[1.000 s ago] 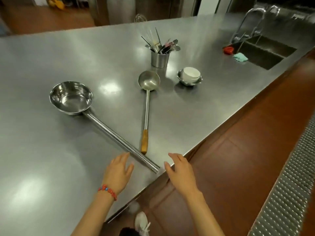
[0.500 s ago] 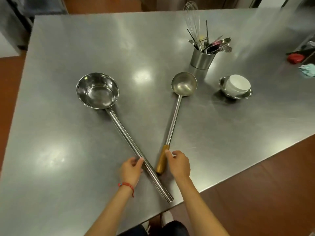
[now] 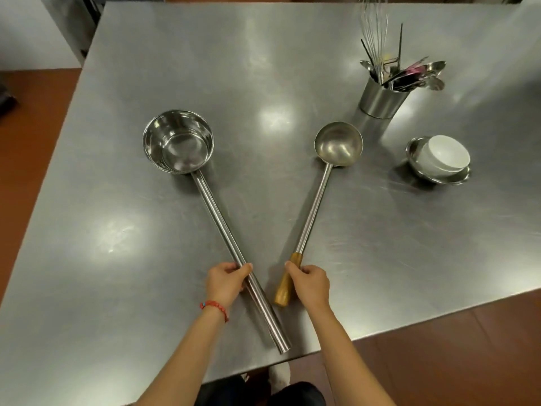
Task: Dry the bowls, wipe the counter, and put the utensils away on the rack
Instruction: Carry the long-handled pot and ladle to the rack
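No writing or brand mark is readable on anything. A brushed steel counter (image 3: pixel 292 68) fills most of the frame, with reddish-brown floor at the left edge and lower right. At centre left lies a deep steel dipper (image 3: pixel 178 150), its long tube handle running down to the lower centre, where the left hand (image 3: pixel 227 281), with a red bracelet (image 3: pixel 215 307) at the wrist, curls around it. Just right, the right hand (image 3: pixel 310 284) grips the wooden handle end of a ladle (image 3: pixel 338 145), whose bowl sits at centre right. At upper right stands a steel utensil holder (image 3: pixel 380 99); below it a white bowl (image 3: pixel 443 155) sits tilted in a steel bowl (image 3: pixel 450 178).
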Motion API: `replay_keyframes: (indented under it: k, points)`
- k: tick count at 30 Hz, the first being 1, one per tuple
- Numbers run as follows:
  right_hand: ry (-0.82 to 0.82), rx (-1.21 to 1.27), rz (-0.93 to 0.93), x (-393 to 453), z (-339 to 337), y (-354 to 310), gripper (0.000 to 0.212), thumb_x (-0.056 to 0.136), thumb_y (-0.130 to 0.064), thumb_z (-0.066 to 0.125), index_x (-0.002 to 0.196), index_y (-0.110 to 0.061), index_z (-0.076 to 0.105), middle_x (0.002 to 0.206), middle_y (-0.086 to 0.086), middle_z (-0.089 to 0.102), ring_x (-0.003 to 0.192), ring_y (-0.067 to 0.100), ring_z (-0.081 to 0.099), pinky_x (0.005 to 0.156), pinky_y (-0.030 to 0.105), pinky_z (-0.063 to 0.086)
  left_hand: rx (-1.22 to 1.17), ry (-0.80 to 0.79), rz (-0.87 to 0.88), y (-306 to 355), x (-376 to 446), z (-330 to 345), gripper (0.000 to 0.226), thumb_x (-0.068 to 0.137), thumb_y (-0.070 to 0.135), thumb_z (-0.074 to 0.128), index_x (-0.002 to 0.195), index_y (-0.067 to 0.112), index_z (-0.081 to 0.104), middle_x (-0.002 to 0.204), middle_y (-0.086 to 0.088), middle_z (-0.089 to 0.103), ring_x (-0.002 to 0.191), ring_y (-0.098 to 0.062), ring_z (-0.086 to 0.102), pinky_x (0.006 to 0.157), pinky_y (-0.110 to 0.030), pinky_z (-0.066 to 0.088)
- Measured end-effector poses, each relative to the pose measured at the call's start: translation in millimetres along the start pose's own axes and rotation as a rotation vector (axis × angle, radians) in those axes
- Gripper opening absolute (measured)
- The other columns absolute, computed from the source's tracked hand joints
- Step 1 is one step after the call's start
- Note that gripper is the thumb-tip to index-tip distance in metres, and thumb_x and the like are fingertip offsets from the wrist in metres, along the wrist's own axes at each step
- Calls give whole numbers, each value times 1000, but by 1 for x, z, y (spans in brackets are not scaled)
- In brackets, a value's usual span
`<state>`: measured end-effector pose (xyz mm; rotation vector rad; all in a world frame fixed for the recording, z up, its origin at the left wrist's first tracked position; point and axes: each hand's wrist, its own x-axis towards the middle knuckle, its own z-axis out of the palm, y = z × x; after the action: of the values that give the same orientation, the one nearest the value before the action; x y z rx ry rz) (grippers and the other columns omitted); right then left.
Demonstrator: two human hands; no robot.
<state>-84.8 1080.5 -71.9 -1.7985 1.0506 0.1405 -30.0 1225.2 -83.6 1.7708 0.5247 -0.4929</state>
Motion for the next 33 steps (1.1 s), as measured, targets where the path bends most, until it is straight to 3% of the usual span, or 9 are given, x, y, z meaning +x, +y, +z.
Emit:
replay_keyframes:
  k: [3, 6, 10, 14, 21, 27, 33]
  points:
    - [-94, 440, 137, -6, -11, 6, 17, 86, -21, 61, 80, -7, 53, 67, 17, 64, 53, 23, 63, 53, 32, 54, -199, -55, -46, 3, -7, 4, 26, 81, 10, 66, 61, 9, 50, 57, -7, 48, 50, -17, 56, 43, -19, 50]
    - [-146, 666, 222, -11, -23, 11, 15, 91, -19, 56, 89, -5, 53, 61, 13, 59, 41, 17, 55, 40, 25, 49, -533, -169, -114, 5, -19, 6, 19, 89, 8, 55, 70, 6, 49, 64, -11, 48, 51, -21, 67, 50, -31, 58]
    - [-129, 631, 146, -15, -40, 17, 30, 94, -35, 47, 94, -7, 59, 54, 5, 53, 39, 14, 48, 39, 24, 41, -690, -185, -141, 4, -36, 11, 18, 95, 24, 44, 86, 11, 51, 71, -10, 48, 45, -20, 65, 43, -28, 55]
    - [-115, 580, 62, -14, -53, 20, 34, 95, -37, 45, 88, -5, 55, 47, 1, 51, 35, 14, 45, 35, 23, 38, -644, -110, -81, 3, -47, 15, 26, 97, 33, 35, 101, 10, 48, 58, -7, 44, 30, -11, 45, 33, -16, 39]
    - [-215, 477, -16, -16, -71, 32, 33, 94, -37, 47, 86, -7, 59, 45, -1, 54, 35, 14, 47, 34, 22, 38, -465, 43, 22, 3, -64, 5, 29, 97, 30, 36, 80, 13, 52, 42, 0, 46, 26, -10, 40, 30, -13, 34]
    - [-308, 381, -75, -33, -68, 34, 34, 93, -38, 48, 74, -10, 58, 45, 1, 54, 35, 17, 46, 34, 21, 36, -546, 44, 18, -14, -91, -12, 29, 98, 27, 36, 81, 10, 53, 38, 3, 47, 26, -11, 38, 29, -15, 33]
    - [-426, 278, -155, -64, -55, 32, 35, 93, -34, 48, 80, -3, 56, 45, 2, 51, 34, 17, 44, 33, 22, 35, -631, 131, 35, -36, -116, -50, 27, 97, 26, 37, 81, 8, 50, 37, 3, 45, 23, -11, 34, 29, -13, 29]
